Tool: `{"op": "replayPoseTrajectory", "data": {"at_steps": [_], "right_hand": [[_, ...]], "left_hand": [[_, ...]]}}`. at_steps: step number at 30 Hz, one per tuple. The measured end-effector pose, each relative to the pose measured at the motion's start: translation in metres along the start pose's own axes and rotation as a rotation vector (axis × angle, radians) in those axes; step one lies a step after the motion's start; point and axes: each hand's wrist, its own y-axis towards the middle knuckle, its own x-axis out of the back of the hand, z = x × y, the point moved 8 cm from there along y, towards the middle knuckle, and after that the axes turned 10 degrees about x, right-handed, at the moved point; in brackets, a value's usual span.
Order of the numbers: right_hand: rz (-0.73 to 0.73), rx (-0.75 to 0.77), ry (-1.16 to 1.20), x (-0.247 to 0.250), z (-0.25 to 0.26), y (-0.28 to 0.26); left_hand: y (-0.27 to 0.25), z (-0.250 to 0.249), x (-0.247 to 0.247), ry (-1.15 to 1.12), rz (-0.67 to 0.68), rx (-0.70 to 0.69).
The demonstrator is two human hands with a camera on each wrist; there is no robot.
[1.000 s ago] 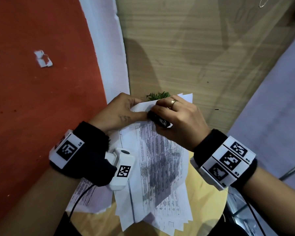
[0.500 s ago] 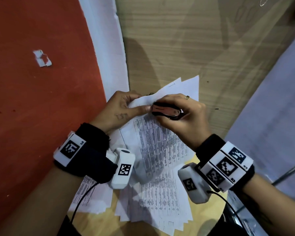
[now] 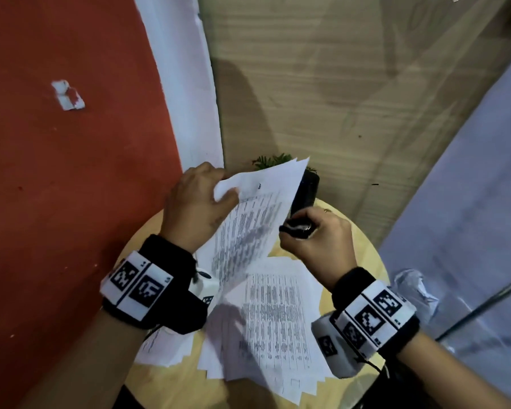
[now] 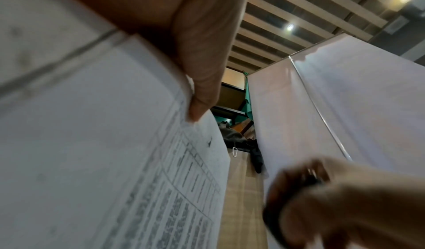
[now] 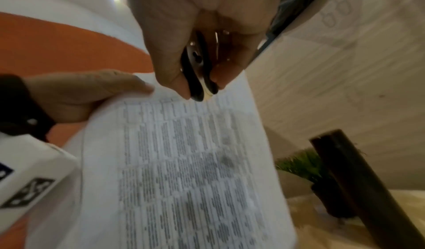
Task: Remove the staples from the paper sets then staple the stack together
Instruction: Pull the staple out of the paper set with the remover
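Observation:
My left hand (image 3: 201,199) pinches the top left corner of a printed paper set (image 3: 254,219) and holds it tilted above the round table (image 3: 363,249). The same thumb (image 4: 202,89) presses on the paper set (image 4: 115,144) in the left wrist view. My right hand (image 3: 316,240) grips a black staple remover (image 3: 297,228) just off the set's right edge, apart from the paper. In the right wrist view the staple remover (image 5: 197,71) hangs between thumb and fingers above the paper set (image 5: 184,162). More printed sheets (image 3: 275,329) lie spread on the table.
A black stapler (image 3: 306,193) stands behind the held set beside a small green plant (image 3: 272,160). A red wall (image 3: 71,172) is at the left and a wooden panel (image 3: 337,84) is behind. A white scrap (image 3: 68,95) sticks to the wall.
My right hand pulled the staple remover down and right, away from the set's top corner. My left hand lifted the set, which now stands clear of the other sheets.

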Motion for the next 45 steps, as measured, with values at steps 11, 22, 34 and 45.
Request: {"op": "replayPoseTrajectory", "data": {"at_steps": [11, 22, 34, 45], "right_hand": [[0.225, -0.321, 0.305, -0.014, -0.053, 0.006], [0.377, -0.294, 0.770, -0.021, -0.030, 0.024], [0.193, -0.345, 0.928, -0.015, -0.031, 0.035], [0.413, -0.807, 0.523, -0.099, -0.143, -0.091]], "left_hand": [[0.011, 0.038, -0.005, -0.274, 0.243, 0.055], [0.018, 0.042, 0.002, -0.556, 0.432, 0.142], [-0.031, 0.110, -0.030, -0.937, 0.213, 0.540], [-0.058, 0.294, -0.005, -0.368, -0.009, 0.836]]}}
